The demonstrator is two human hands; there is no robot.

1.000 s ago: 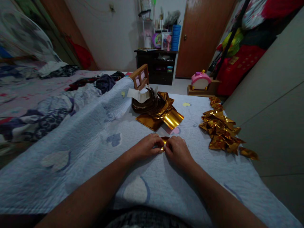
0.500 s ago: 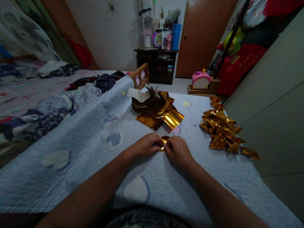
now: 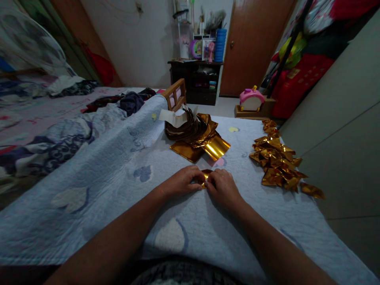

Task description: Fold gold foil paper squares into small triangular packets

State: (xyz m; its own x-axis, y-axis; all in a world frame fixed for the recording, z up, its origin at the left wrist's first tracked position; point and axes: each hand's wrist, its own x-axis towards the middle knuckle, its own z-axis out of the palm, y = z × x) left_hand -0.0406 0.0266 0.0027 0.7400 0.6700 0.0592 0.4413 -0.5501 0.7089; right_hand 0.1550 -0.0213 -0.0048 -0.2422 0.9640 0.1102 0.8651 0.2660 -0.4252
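Note:
Between my two hands is a small piece of gold foil paper [image 3: 206, 174], low over the quilt and partly hidden by my fingers. My left hand [image 3: 188, 179] pinches its left side, fingers curled and thumb below. On its right side, my right hand [image 3: 222, 183] is closed with the fingertips pressed on the paper. Just beyond my hands lies a fanned stack of gold foil sheets [image 3: 190, 132], with one shiny sheet [image 3: 217, 147] at its near right. Over to the right, a heap of folded gold foil pieces [image 3: 274, 160] rests near the edge.
A light blue quilt [image 3: 118, 213] with heart patterns covers the surface. Behind the stack stands a wooden rail [image 3: 175, 95]. Rumpled clothes [image 3: 130, 103] and bedding lie to the left. A pale cabinet [image 3: 350, 130] borders the right side, and a pink toy case [image 3: 251, 99] sits beyond the far edge.
Almost nothing differs. Both hands stay at the gold foil paper, with only a slight shift of the fingers.

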